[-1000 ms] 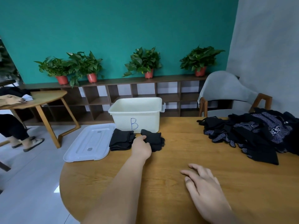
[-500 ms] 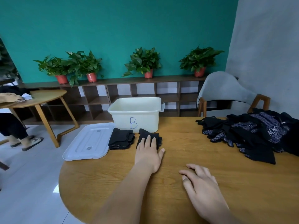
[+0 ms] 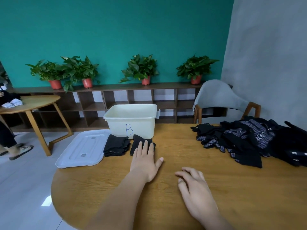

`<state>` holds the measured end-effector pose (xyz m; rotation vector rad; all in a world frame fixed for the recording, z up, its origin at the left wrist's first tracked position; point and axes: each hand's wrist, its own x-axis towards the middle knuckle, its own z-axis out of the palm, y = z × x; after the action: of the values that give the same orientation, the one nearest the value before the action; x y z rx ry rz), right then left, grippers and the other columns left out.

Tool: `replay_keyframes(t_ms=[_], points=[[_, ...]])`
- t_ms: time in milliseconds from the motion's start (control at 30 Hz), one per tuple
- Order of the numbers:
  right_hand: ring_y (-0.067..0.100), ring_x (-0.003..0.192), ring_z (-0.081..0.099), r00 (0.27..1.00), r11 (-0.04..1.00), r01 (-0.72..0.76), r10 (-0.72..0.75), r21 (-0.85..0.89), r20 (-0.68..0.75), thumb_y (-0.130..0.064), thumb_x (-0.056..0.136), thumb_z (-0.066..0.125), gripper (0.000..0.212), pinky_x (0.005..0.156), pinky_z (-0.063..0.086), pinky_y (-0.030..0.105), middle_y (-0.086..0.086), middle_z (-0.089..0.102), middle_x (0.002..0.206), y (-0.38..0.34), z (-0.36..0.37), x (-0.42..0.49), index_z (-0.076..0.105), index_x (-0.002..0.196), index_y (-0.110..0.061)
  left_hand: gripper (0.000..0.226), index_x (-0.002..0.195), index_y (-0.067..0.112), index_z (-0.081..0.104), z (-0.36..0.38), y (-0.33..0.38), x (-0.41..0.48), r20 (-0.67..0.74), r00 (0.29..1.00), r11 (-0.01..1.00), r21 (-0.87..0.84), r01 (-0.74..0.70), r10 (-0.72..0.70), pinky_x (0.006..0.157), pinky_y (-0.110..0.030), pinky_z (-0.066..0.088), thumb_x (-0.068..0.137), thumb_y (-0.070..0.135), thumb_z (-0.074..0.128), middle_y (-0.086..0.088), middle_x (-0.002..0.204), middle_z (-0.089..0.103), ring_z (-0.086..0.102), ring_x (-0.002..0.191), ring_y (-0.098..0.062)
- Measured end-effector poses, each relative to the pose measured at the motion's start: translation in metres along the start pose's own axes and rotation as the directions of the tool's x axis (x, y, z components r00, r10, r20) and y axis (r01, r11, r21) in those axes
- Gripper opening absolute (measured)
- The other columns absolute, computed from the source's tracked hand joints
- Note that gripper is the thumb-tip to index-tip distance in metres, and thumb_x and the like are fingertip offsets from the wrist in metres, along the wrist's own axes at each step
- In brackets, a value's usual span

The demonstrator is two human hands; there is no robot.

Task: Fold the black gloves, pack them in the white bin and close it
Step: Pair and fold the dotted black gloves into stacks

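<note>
A white bin [image 3: 131, 125] marked "B" stands open at the far side of the round wooden table [image 3: 166, 188]. Its white lid [image 3: 83, 148] lies flat to its left, overhanging the table edge. Two folded black glove stacks sit in front of the bin: one [image 3: 116, 146] beside the lid, the other [image 3: 136, 143] under my left hand [image 3: 144, 160], whose straight fingers press flat on it. My right hand [image 3: 194, 188] rests on the bare table, fingers relaxed, holding nothing. A loose pile of unfolded black gloves [image 3: 252, 140] lies at the right.
A grey chair [image 3: 219, 100] stands behind the table's right side. A low shelf with several potted plants [image 3: 141, 70] runs along the teal wall. At the left, a second wooden table [image 3: 33, 103] and a person's sandalled foot [image 3: 20, 151].
My left hand went from gripping the right folded stack to lying flat on it, then slid back slightly toward me. My right hand stayed in place on the table.
</note>
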<state>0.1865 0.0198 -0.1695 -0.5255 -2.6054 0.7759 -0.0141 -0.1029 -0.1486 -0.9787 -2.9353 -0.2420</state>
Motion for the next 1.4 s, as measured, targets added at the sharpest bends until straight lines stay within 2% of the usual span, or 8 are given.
replay_keyframes(t_ms=[200, 333, 533, 733, 933, 1067, 1267, 1400], points=[[0.001, 0.125, 0.043, 0.969, 0.971, -0.090, 0.136, 0.223, -0.204, -0.026, 0.095, 0.063, 0.029, 0.107, 0.037, 0.022, -0.027, 0.052, 0.126, 0.006, -0.007, 0.000, 0.069, 0.121, -0.038, 0.080, 0.169, 0.026, 0.011, 0.002, 0.039, -0.037, 0.022, 0.993, 0.989, -0.099, -0.113, 0.116, 0.132, -0.044, 0.000, 0.105, 0.072, 0.020, 0.003, 0.177, -0.006, -0.014, 0.162, -0.020], [0.007, 0.121, 0.054, 0.895, 0.890, -0.139, 0.301, 0.434, -0.331, -0.016, 0.093, 0.066, 0.033, 0.111, 0.044, 0.034, -0.023, 0.056, 0.124, 0.012, -0.013, -0.001, 0.069, 0.116, -0.040, 0.075, 0.168, 0.028, 0.016, 0.011, 0.072, -0.067, 0.039, 0.994, 0.979, -0.179, -0.098, 0.107, 0.132, -0.046, 0.005, 0.106, 0.070, 0.020, 0.003, 0.178, 0.003, -0.003, 0.163, -0.021], [0.016, 0.115, 0.061, 0.789, 0.743, -0.131, 0.479, 0.656, -0.385, -0.010, 0.095, 0.064, 0.033, 0.104, 0.046, 0.030, -0.016, 0.057, 0.124, 0.021, -0.023, -0.002, 0.069, 0.114, -0.036, 0.076, 0.168, 0.031, 0.016, 0.030, 0.101, -0.093, 0.024, 0.996, 0.990, -0.121, -0.078, 0.082, 0.131, -0.050, -0.003, 0.104, 0.072, 0.011, 0.004, 0.177, 0.005, -0.007, 0.163, -0.019], [0.024, 0.136, 0.038, 0.799, 0.908, -0.374, 0.419, 0.189, -0.432, -0.027, 0.095, 0.064, 0.038, 0.106, 0.040, 0.037, -0.003, 0.052, 0.145, 0.078, -0.066, 0.009, 0.064, 0.132, -0.029, 0.075, 0.167, 0.034, 0.018, 0.030, 0.106, -0.097, -0.040, 0.990, 0.988, -0.074, -0.136, 0.133, 0.132, -0.047, -0.005, 0.104, 0.072, 0.006, 0.002, 0.178, 0.003, -0.012, 0.163, -0.019], [0.029, 0.160, -0.005, 0.928, 0.789, -0.372, 0.330, -0.489, -0.174, -0.062, 0.105, 0.027, 0.060, 0.128, 0.011, 0.048, -0.002, 0.004, 0.176, 0.144, -0.104, 0.019, 0.031, 0.161, -0.040, 0.075, 0.168, 0.035, 0.016, 0.032, 0.107, -0.096, -0.056, 0.981, 0.980, -0.061, -0.189, 0.186, 0.132, -0.045, -0.002, 0.104, 0.072, 0.004, 0.002, 0.178, -0.001, -0.016, 0.162, -0.018], [0.025, 0.161, -0.006, 0.918, 0.785, -0.380, 0.386, -0.489, -0.094, -0.067, 0.104, 0.011, 0.070, 0.130, 0.005, 0.048, -0.003, 0.009, 0.175, 0.151, -0.101, 0.023, 0.024, 0.165, -0.035, 0.075, 0.168, 0.036, 0.017, 0.033, 0.107, -0.096, -0.052, 0.980, 0.978, -0.073, -0.193, 0.190, 0.132, -0.044, -0.002, 0.104, 0.073, 0.004, 0.004, 0.178, 0.000, -0.016, 0.162, -0.016], [0.019, 0.158, 0.018, 0.937, 0.790, -0.348, 0.288, -0.505, -0.195, -0.053, 0.108, 0.019, 0.065, 0.130, 0.011, 0.043, -0.005, 0.032, 0.168, 0.153, -0.097, 0.019, 0.040, 0.160, -0.021, 0.074, 0.167, 0.037, 0.019, 0.033, 0.107, -0.096, -0.056, 0.981, 0.978, -0.086, -0.188, 0.184, 0.132, -0.042, 0.000, 0.104, 0.073, 0.007, 0.005, 0.177, 0.004, -0.012, 0.162, -0.015], [0.016, 0.136, 0.051, 0.963, 0.903, -0.144, 0.034, -0.405, -0.266, -0.034, 0.106, 0.048, 0.042, 0.118, 0.040, 0.038, -0.011, 0.055, 0.149, 0.150, -0.097, 0.008, 0.063, 0.144, -0.023, 0.072, 0.167, 0.036, 0.022, 0.031, 0.108, -0.098, -0.077, 0.979, 0.976, -0.091, -0.195, 0.189, 0.132, -0.041, 0.001, 0.105, 0.071, 0.009, 0.006, 0.177, 0.008, -0.009, 0.162, -0.015]])
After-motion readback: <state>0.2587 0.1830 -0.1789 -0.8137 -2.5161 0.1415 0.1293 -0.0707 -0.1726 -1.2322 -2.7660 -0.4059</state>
